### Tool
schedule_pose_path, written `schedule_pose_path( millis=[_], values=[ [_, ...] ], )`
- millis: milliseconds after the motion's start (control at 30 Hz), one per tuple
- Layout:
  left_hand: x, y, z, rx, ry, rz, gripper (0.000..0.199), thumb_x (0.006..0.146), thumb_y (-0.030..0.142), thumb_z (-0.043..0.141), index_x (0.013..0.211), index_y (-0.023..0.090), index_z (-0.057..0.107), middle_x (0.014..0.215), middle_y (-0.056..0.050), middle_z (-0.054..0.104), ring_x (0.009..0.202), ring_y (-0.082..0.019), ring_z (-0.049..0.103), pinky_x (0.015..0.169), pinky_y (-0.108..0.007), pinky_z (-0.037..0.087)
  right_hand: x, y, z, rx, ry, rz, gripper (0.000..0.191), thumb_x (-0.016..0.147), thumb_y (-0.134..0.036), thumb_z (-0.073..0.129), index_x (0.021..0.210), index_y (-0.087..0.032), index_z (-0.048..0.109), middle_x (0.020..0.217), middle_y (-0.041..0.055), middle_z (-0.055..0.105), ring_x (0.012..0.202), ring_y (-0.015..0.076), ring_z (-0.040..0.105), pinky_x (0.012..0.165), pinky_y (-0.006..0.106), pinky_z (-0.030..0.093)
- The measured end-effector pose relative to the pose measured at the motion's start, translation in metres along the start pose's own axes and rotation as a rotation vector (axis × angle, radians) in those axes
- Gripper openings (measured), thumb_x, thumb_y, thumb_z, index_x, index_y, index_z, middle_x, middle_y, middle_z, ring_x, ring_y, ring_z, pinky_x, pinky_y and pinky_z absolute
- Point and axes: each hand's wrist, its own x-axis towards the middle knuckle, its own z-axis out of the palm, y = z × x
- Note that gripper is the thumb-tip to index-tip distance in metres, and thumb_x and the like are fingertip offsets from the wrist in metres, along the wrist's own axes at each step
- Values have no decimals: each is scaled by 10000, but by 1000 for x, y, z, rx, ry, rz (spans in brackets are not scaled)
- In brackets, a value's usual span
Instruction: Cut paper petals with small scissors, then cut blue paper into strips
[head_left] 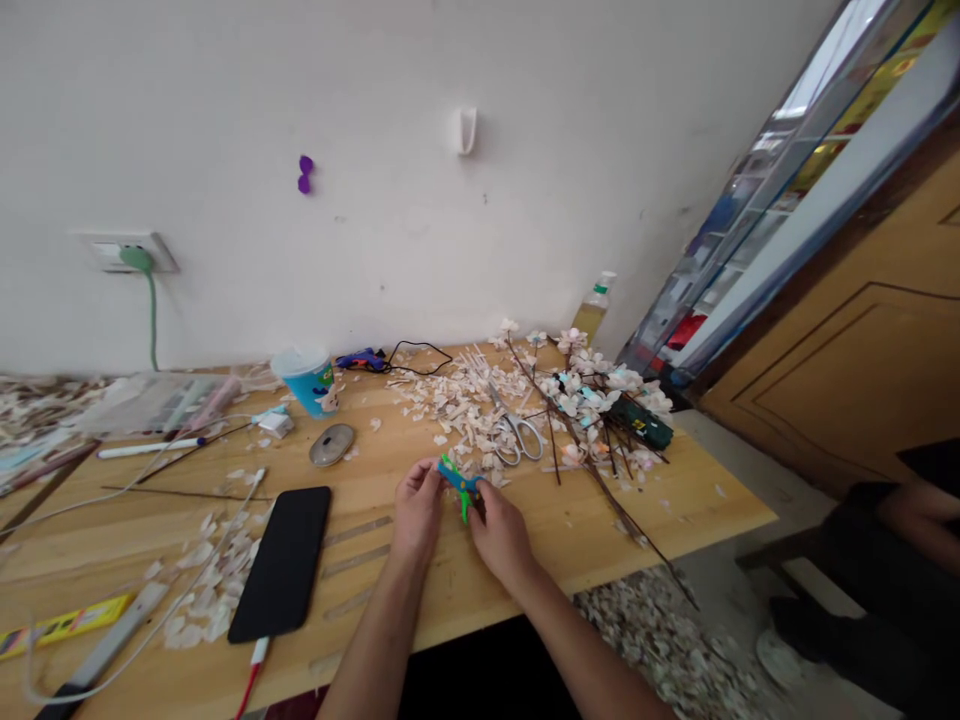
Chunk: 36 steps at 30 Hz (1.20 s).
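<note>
Small blue-and-green craft scissors (459, 480) are held over the front part of the wooden table (585, 555). My right hand (501, 532) has its fingers closed around their right end. At the other end, my left hand (417, 505) is pinched closed, its fingertips touching or very near the scissors; whatever lies between those fingers is too small to make out. Just beyond the hands lies a heap of pale petals and shavings (454, 405). Grey-handled scissors (517, 437) rest on its right side. Branches bearing white blossoms (592, 395) lie farther right.
A black phone (281, 565) lies left of my hands, cable attached. Behind it are a round metal lid (331, 445), a blue cup (307, 385) and a glue gun (362, 359). A bottle (592, 310) stands by the wall. Someone sits at right (892, 590).
</note>
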Motion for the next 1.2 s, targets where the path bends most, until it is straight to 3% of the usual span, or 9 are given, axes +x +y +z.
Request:
schedule_pose_path(
  millis=[167,433,700,933,1200],
  values=[
    [3,-1,-4,70,1,67,270,707,324,779,908,172,681,804,-4,651,661,-89,572,663,-206,470,1,-4,-2,39,16,-19,160,834,-232,548,987,-203,584,896,53,683,822,218,644,684,274,408],
    [1,3,-3,150,-2,73,215,730,325,758,869,179,684,831,-8,666,705,-105,602,701,-230,493,0,-7,-8,59,-17,-8,202,822,-262,564,1015,-210,596,886,50,696,803,219,641,659,267,389],
    [1,4,-2,111,-16,26,331,654,281,810,935,175,671,793,-12,701,666,-109,620,677,-239,495,1,-5,-8,58,-21,11,176,818,-270,564,983,-221,600,834,35,696,762,211,637,636,263,361],
    [2,6,0,164,5,91,311,601,235,821,865,171,670,789,-10,694,712,-117,638,684,-231,500,0,-7,-10,-14,-19,-34,180,823,-268,543,993,-211,563,875,43,686,759,207,629,622,267,340],
    [0,13,5,265,-1,147,281,647,292,786,875,174,670,770,-30,709,696,-148,653,701,-281,518,0,-8,-8,-7,10,4,140,852,-282,524,969,-209,550,807,27,676,728,202,628,612,266,333]
  ],
)
